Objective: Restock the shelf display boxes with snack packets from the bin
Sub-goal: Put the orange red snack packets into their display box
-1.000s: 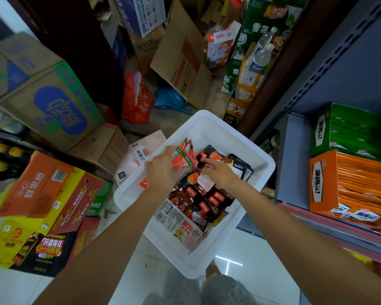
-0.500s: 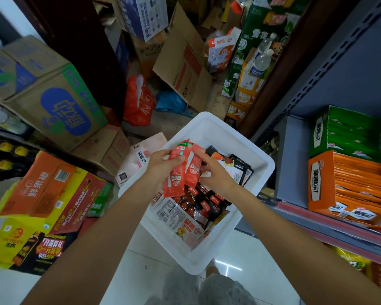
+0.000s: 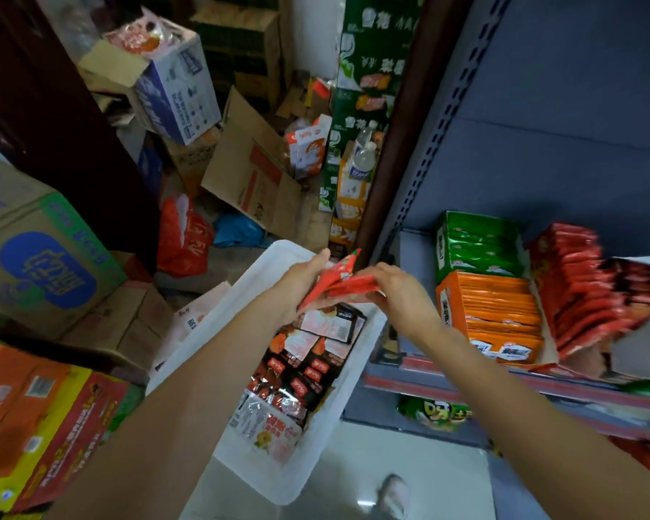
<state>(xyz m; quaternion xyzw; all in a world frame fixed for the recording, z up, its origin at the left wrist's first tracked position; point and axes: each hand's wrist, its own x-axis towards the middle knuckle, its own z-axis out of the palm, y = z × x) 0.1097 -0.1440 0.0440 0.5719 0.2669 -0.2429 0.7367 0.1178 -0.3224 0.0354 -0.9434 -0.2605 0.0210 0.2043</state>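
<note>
A bunch of red snack packets hangs above the far end of the white bin. My left hand holds the bunch from below and my right hand grips its right end. Dark red and black packets still lie in the bin. On the grey shelf to the right stand a green display box, an orange display box under it, and a red display box beside them, all holding packets.
Cardboard cartons and orange and yellow boxes crowd the floor on the left. A red bag, loose cardboard and green cartons fill the back. The brown shelf post rises just behind my hands.
Both hands have lifted the red packets out of the bin and carried them up and right, toward the shelf. The view has swung right, bringing the red display box into sight.
</note>
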